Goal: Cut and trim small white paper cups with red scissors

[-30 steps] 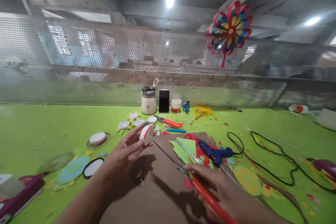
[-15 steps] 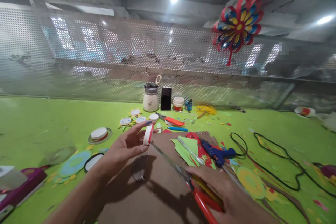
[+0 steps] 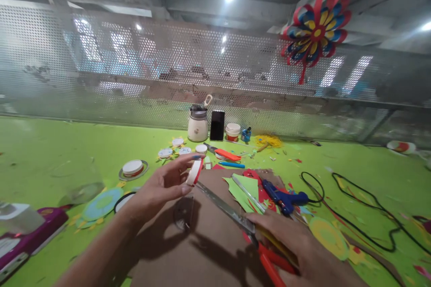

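Scissors (image 3: 232, 213), red-handled, sit in the right hand (image 3: 291, 240), fingers wrapped around the grips, blades slanting forward and left, tips just beside the lower edge of a red-edged white band (image 3: 194, 172). The left hand (image 3: 163, 186) pinches that band between thumb and fingertips above brown cardboard (image 3: 168, 267).

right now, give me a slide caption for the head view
Left hand holds a red-edged white piece, right hand holds scissors, above brown cardboard.
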`<control>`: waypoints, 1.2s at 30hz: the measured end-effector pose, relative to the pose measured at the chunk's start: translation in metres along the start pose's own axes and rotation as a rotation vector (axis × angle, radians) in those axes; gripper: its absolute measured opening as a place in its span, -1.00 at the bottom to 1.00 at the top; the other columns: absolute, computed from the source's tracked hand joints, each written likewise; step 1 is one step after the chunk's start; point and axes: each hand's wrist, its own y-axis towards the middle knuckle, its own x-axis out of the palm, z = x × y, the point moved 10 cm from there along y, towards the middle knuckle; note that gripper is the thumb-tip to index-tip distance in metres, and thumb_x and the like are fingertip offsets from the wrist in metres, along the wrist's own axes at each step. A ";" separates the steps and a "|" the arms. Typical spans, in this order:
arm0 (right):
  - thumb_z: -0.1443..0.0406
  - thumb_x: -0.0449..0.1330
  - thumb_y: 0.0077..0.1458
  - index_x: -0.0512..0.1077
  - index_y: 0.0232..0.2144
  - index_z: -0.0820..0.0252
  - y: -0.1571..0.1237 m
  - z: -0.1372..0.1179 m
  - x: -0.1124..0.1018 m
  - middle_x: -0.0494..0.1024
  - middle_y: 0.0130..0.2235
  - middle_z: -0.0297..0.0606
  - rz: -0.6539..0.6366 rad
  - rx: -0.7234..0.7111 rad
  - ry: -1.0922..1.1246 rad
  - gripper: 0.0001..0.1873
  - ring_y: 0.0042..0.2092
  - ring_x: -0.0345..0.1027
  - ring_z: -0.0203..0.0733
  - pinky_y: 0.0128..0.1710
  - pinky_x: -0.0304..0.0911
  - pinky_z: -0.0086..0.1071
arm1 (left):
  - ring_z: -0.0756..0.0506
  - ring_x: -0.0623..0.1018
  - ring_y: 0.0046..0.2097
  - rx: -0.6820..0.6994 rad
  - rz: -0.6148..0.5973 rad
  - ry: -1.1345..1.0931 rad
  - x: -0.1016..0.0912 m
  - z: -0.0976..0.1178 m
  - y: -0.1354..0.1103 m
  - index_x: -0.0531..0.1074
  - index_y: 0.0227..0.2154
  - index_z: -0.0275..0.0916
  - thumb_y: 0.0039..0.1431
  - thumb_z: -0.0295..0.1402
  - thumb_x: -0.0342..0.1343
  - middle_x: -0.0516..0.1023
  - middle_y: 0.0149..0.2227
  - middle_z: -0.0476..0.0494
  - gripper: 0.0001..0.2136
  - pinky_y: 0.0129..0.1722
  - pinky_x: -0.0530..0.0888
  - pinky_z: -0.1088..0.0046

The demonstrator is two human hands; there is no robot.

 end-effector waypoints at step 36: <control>0.41 0.28 -0.08 0.45 0.06 0.07 0.000 -0.009 -0.008 0.62 -0.01 -0.26 0.067 -0.063 -0.019 -0.41 -0.06 0.55 -0.09 -0.15 0.45 -0.41 | -0.30 0.46 0.05 -0.187 0.124 -0.131 -0.007 -0.023 -0.004 0.55 -0.03 -0.04 -0.14 -0.45 0.28 0.53 0.09 -0.14 -0.49 -0.01 0.35 0.17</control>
